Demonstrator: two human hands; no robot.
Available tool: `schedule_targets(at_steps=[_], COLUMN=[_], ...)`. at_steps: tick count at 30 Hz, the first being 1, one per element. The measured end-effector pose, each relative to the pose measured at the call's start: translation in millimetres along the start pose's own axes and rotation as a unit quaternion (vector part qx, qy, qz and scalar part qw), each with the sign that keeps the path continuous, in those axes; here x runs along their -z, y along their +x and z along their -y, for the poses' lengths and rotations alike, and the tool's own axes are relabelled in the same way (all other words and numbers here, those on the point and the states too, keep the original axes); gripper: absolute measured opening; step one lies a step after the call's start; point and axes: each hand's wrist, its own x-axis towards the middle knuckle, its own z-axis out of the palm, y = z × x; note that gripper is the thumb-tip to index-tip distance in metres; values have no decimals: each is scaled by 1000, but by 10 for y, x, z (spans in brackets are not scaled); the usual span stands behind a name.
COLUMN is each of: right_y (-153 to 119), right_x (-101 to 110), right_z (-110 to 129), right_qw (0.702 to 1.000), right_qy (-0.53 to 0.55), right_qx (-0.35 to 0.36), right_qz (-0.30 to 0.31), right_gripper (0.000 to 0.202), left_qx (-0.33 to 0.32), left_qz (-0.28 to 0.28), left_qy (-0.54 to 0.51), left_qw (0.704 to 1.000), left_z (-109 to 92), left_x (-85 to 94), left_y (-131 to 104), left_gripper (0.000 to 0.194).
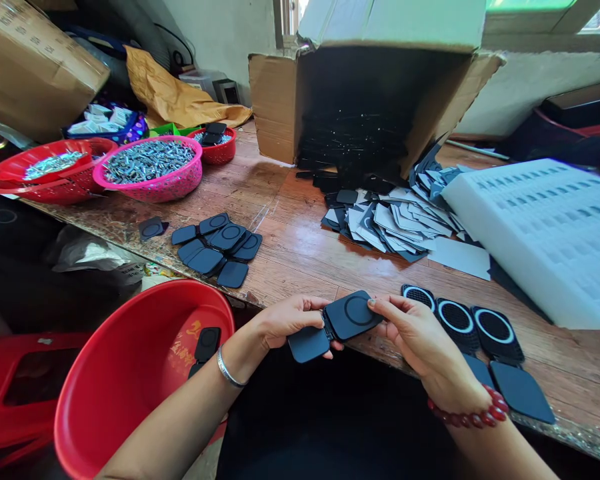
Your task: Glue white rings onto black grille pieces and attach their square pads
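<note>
- we hold a dark hinged two-plate plastic stand [336,325]: left hand [285,321] pinches the lower plate, right hand [414,333] the upper.
- it seems light, stiff; we judge edges grip best.

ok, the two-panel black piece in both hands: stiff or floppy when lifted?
The hinged black piece probably folds at its middle joint, since the panels sit at an angle. Each flat panel looks rigid. Both the left hand and right hand hold it, so probably light.
</note>
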Motion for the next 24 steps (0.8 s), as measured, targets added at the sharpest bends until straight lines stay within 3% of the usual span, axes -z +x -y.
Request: schedule_targets(at_steps=[24], right_y=[-1], right_x=[-7], right_z=[-22], right_qw=[999], right_qy=[-28], right_qx=[6], right_qz=[-18], right_gripper=[38], left_qx=[9], left_qz=[-6], left_qy=[-6], left_qw=[1000], left_z=[40], left_x=[7], left_y=[38], left_gripper=[42])
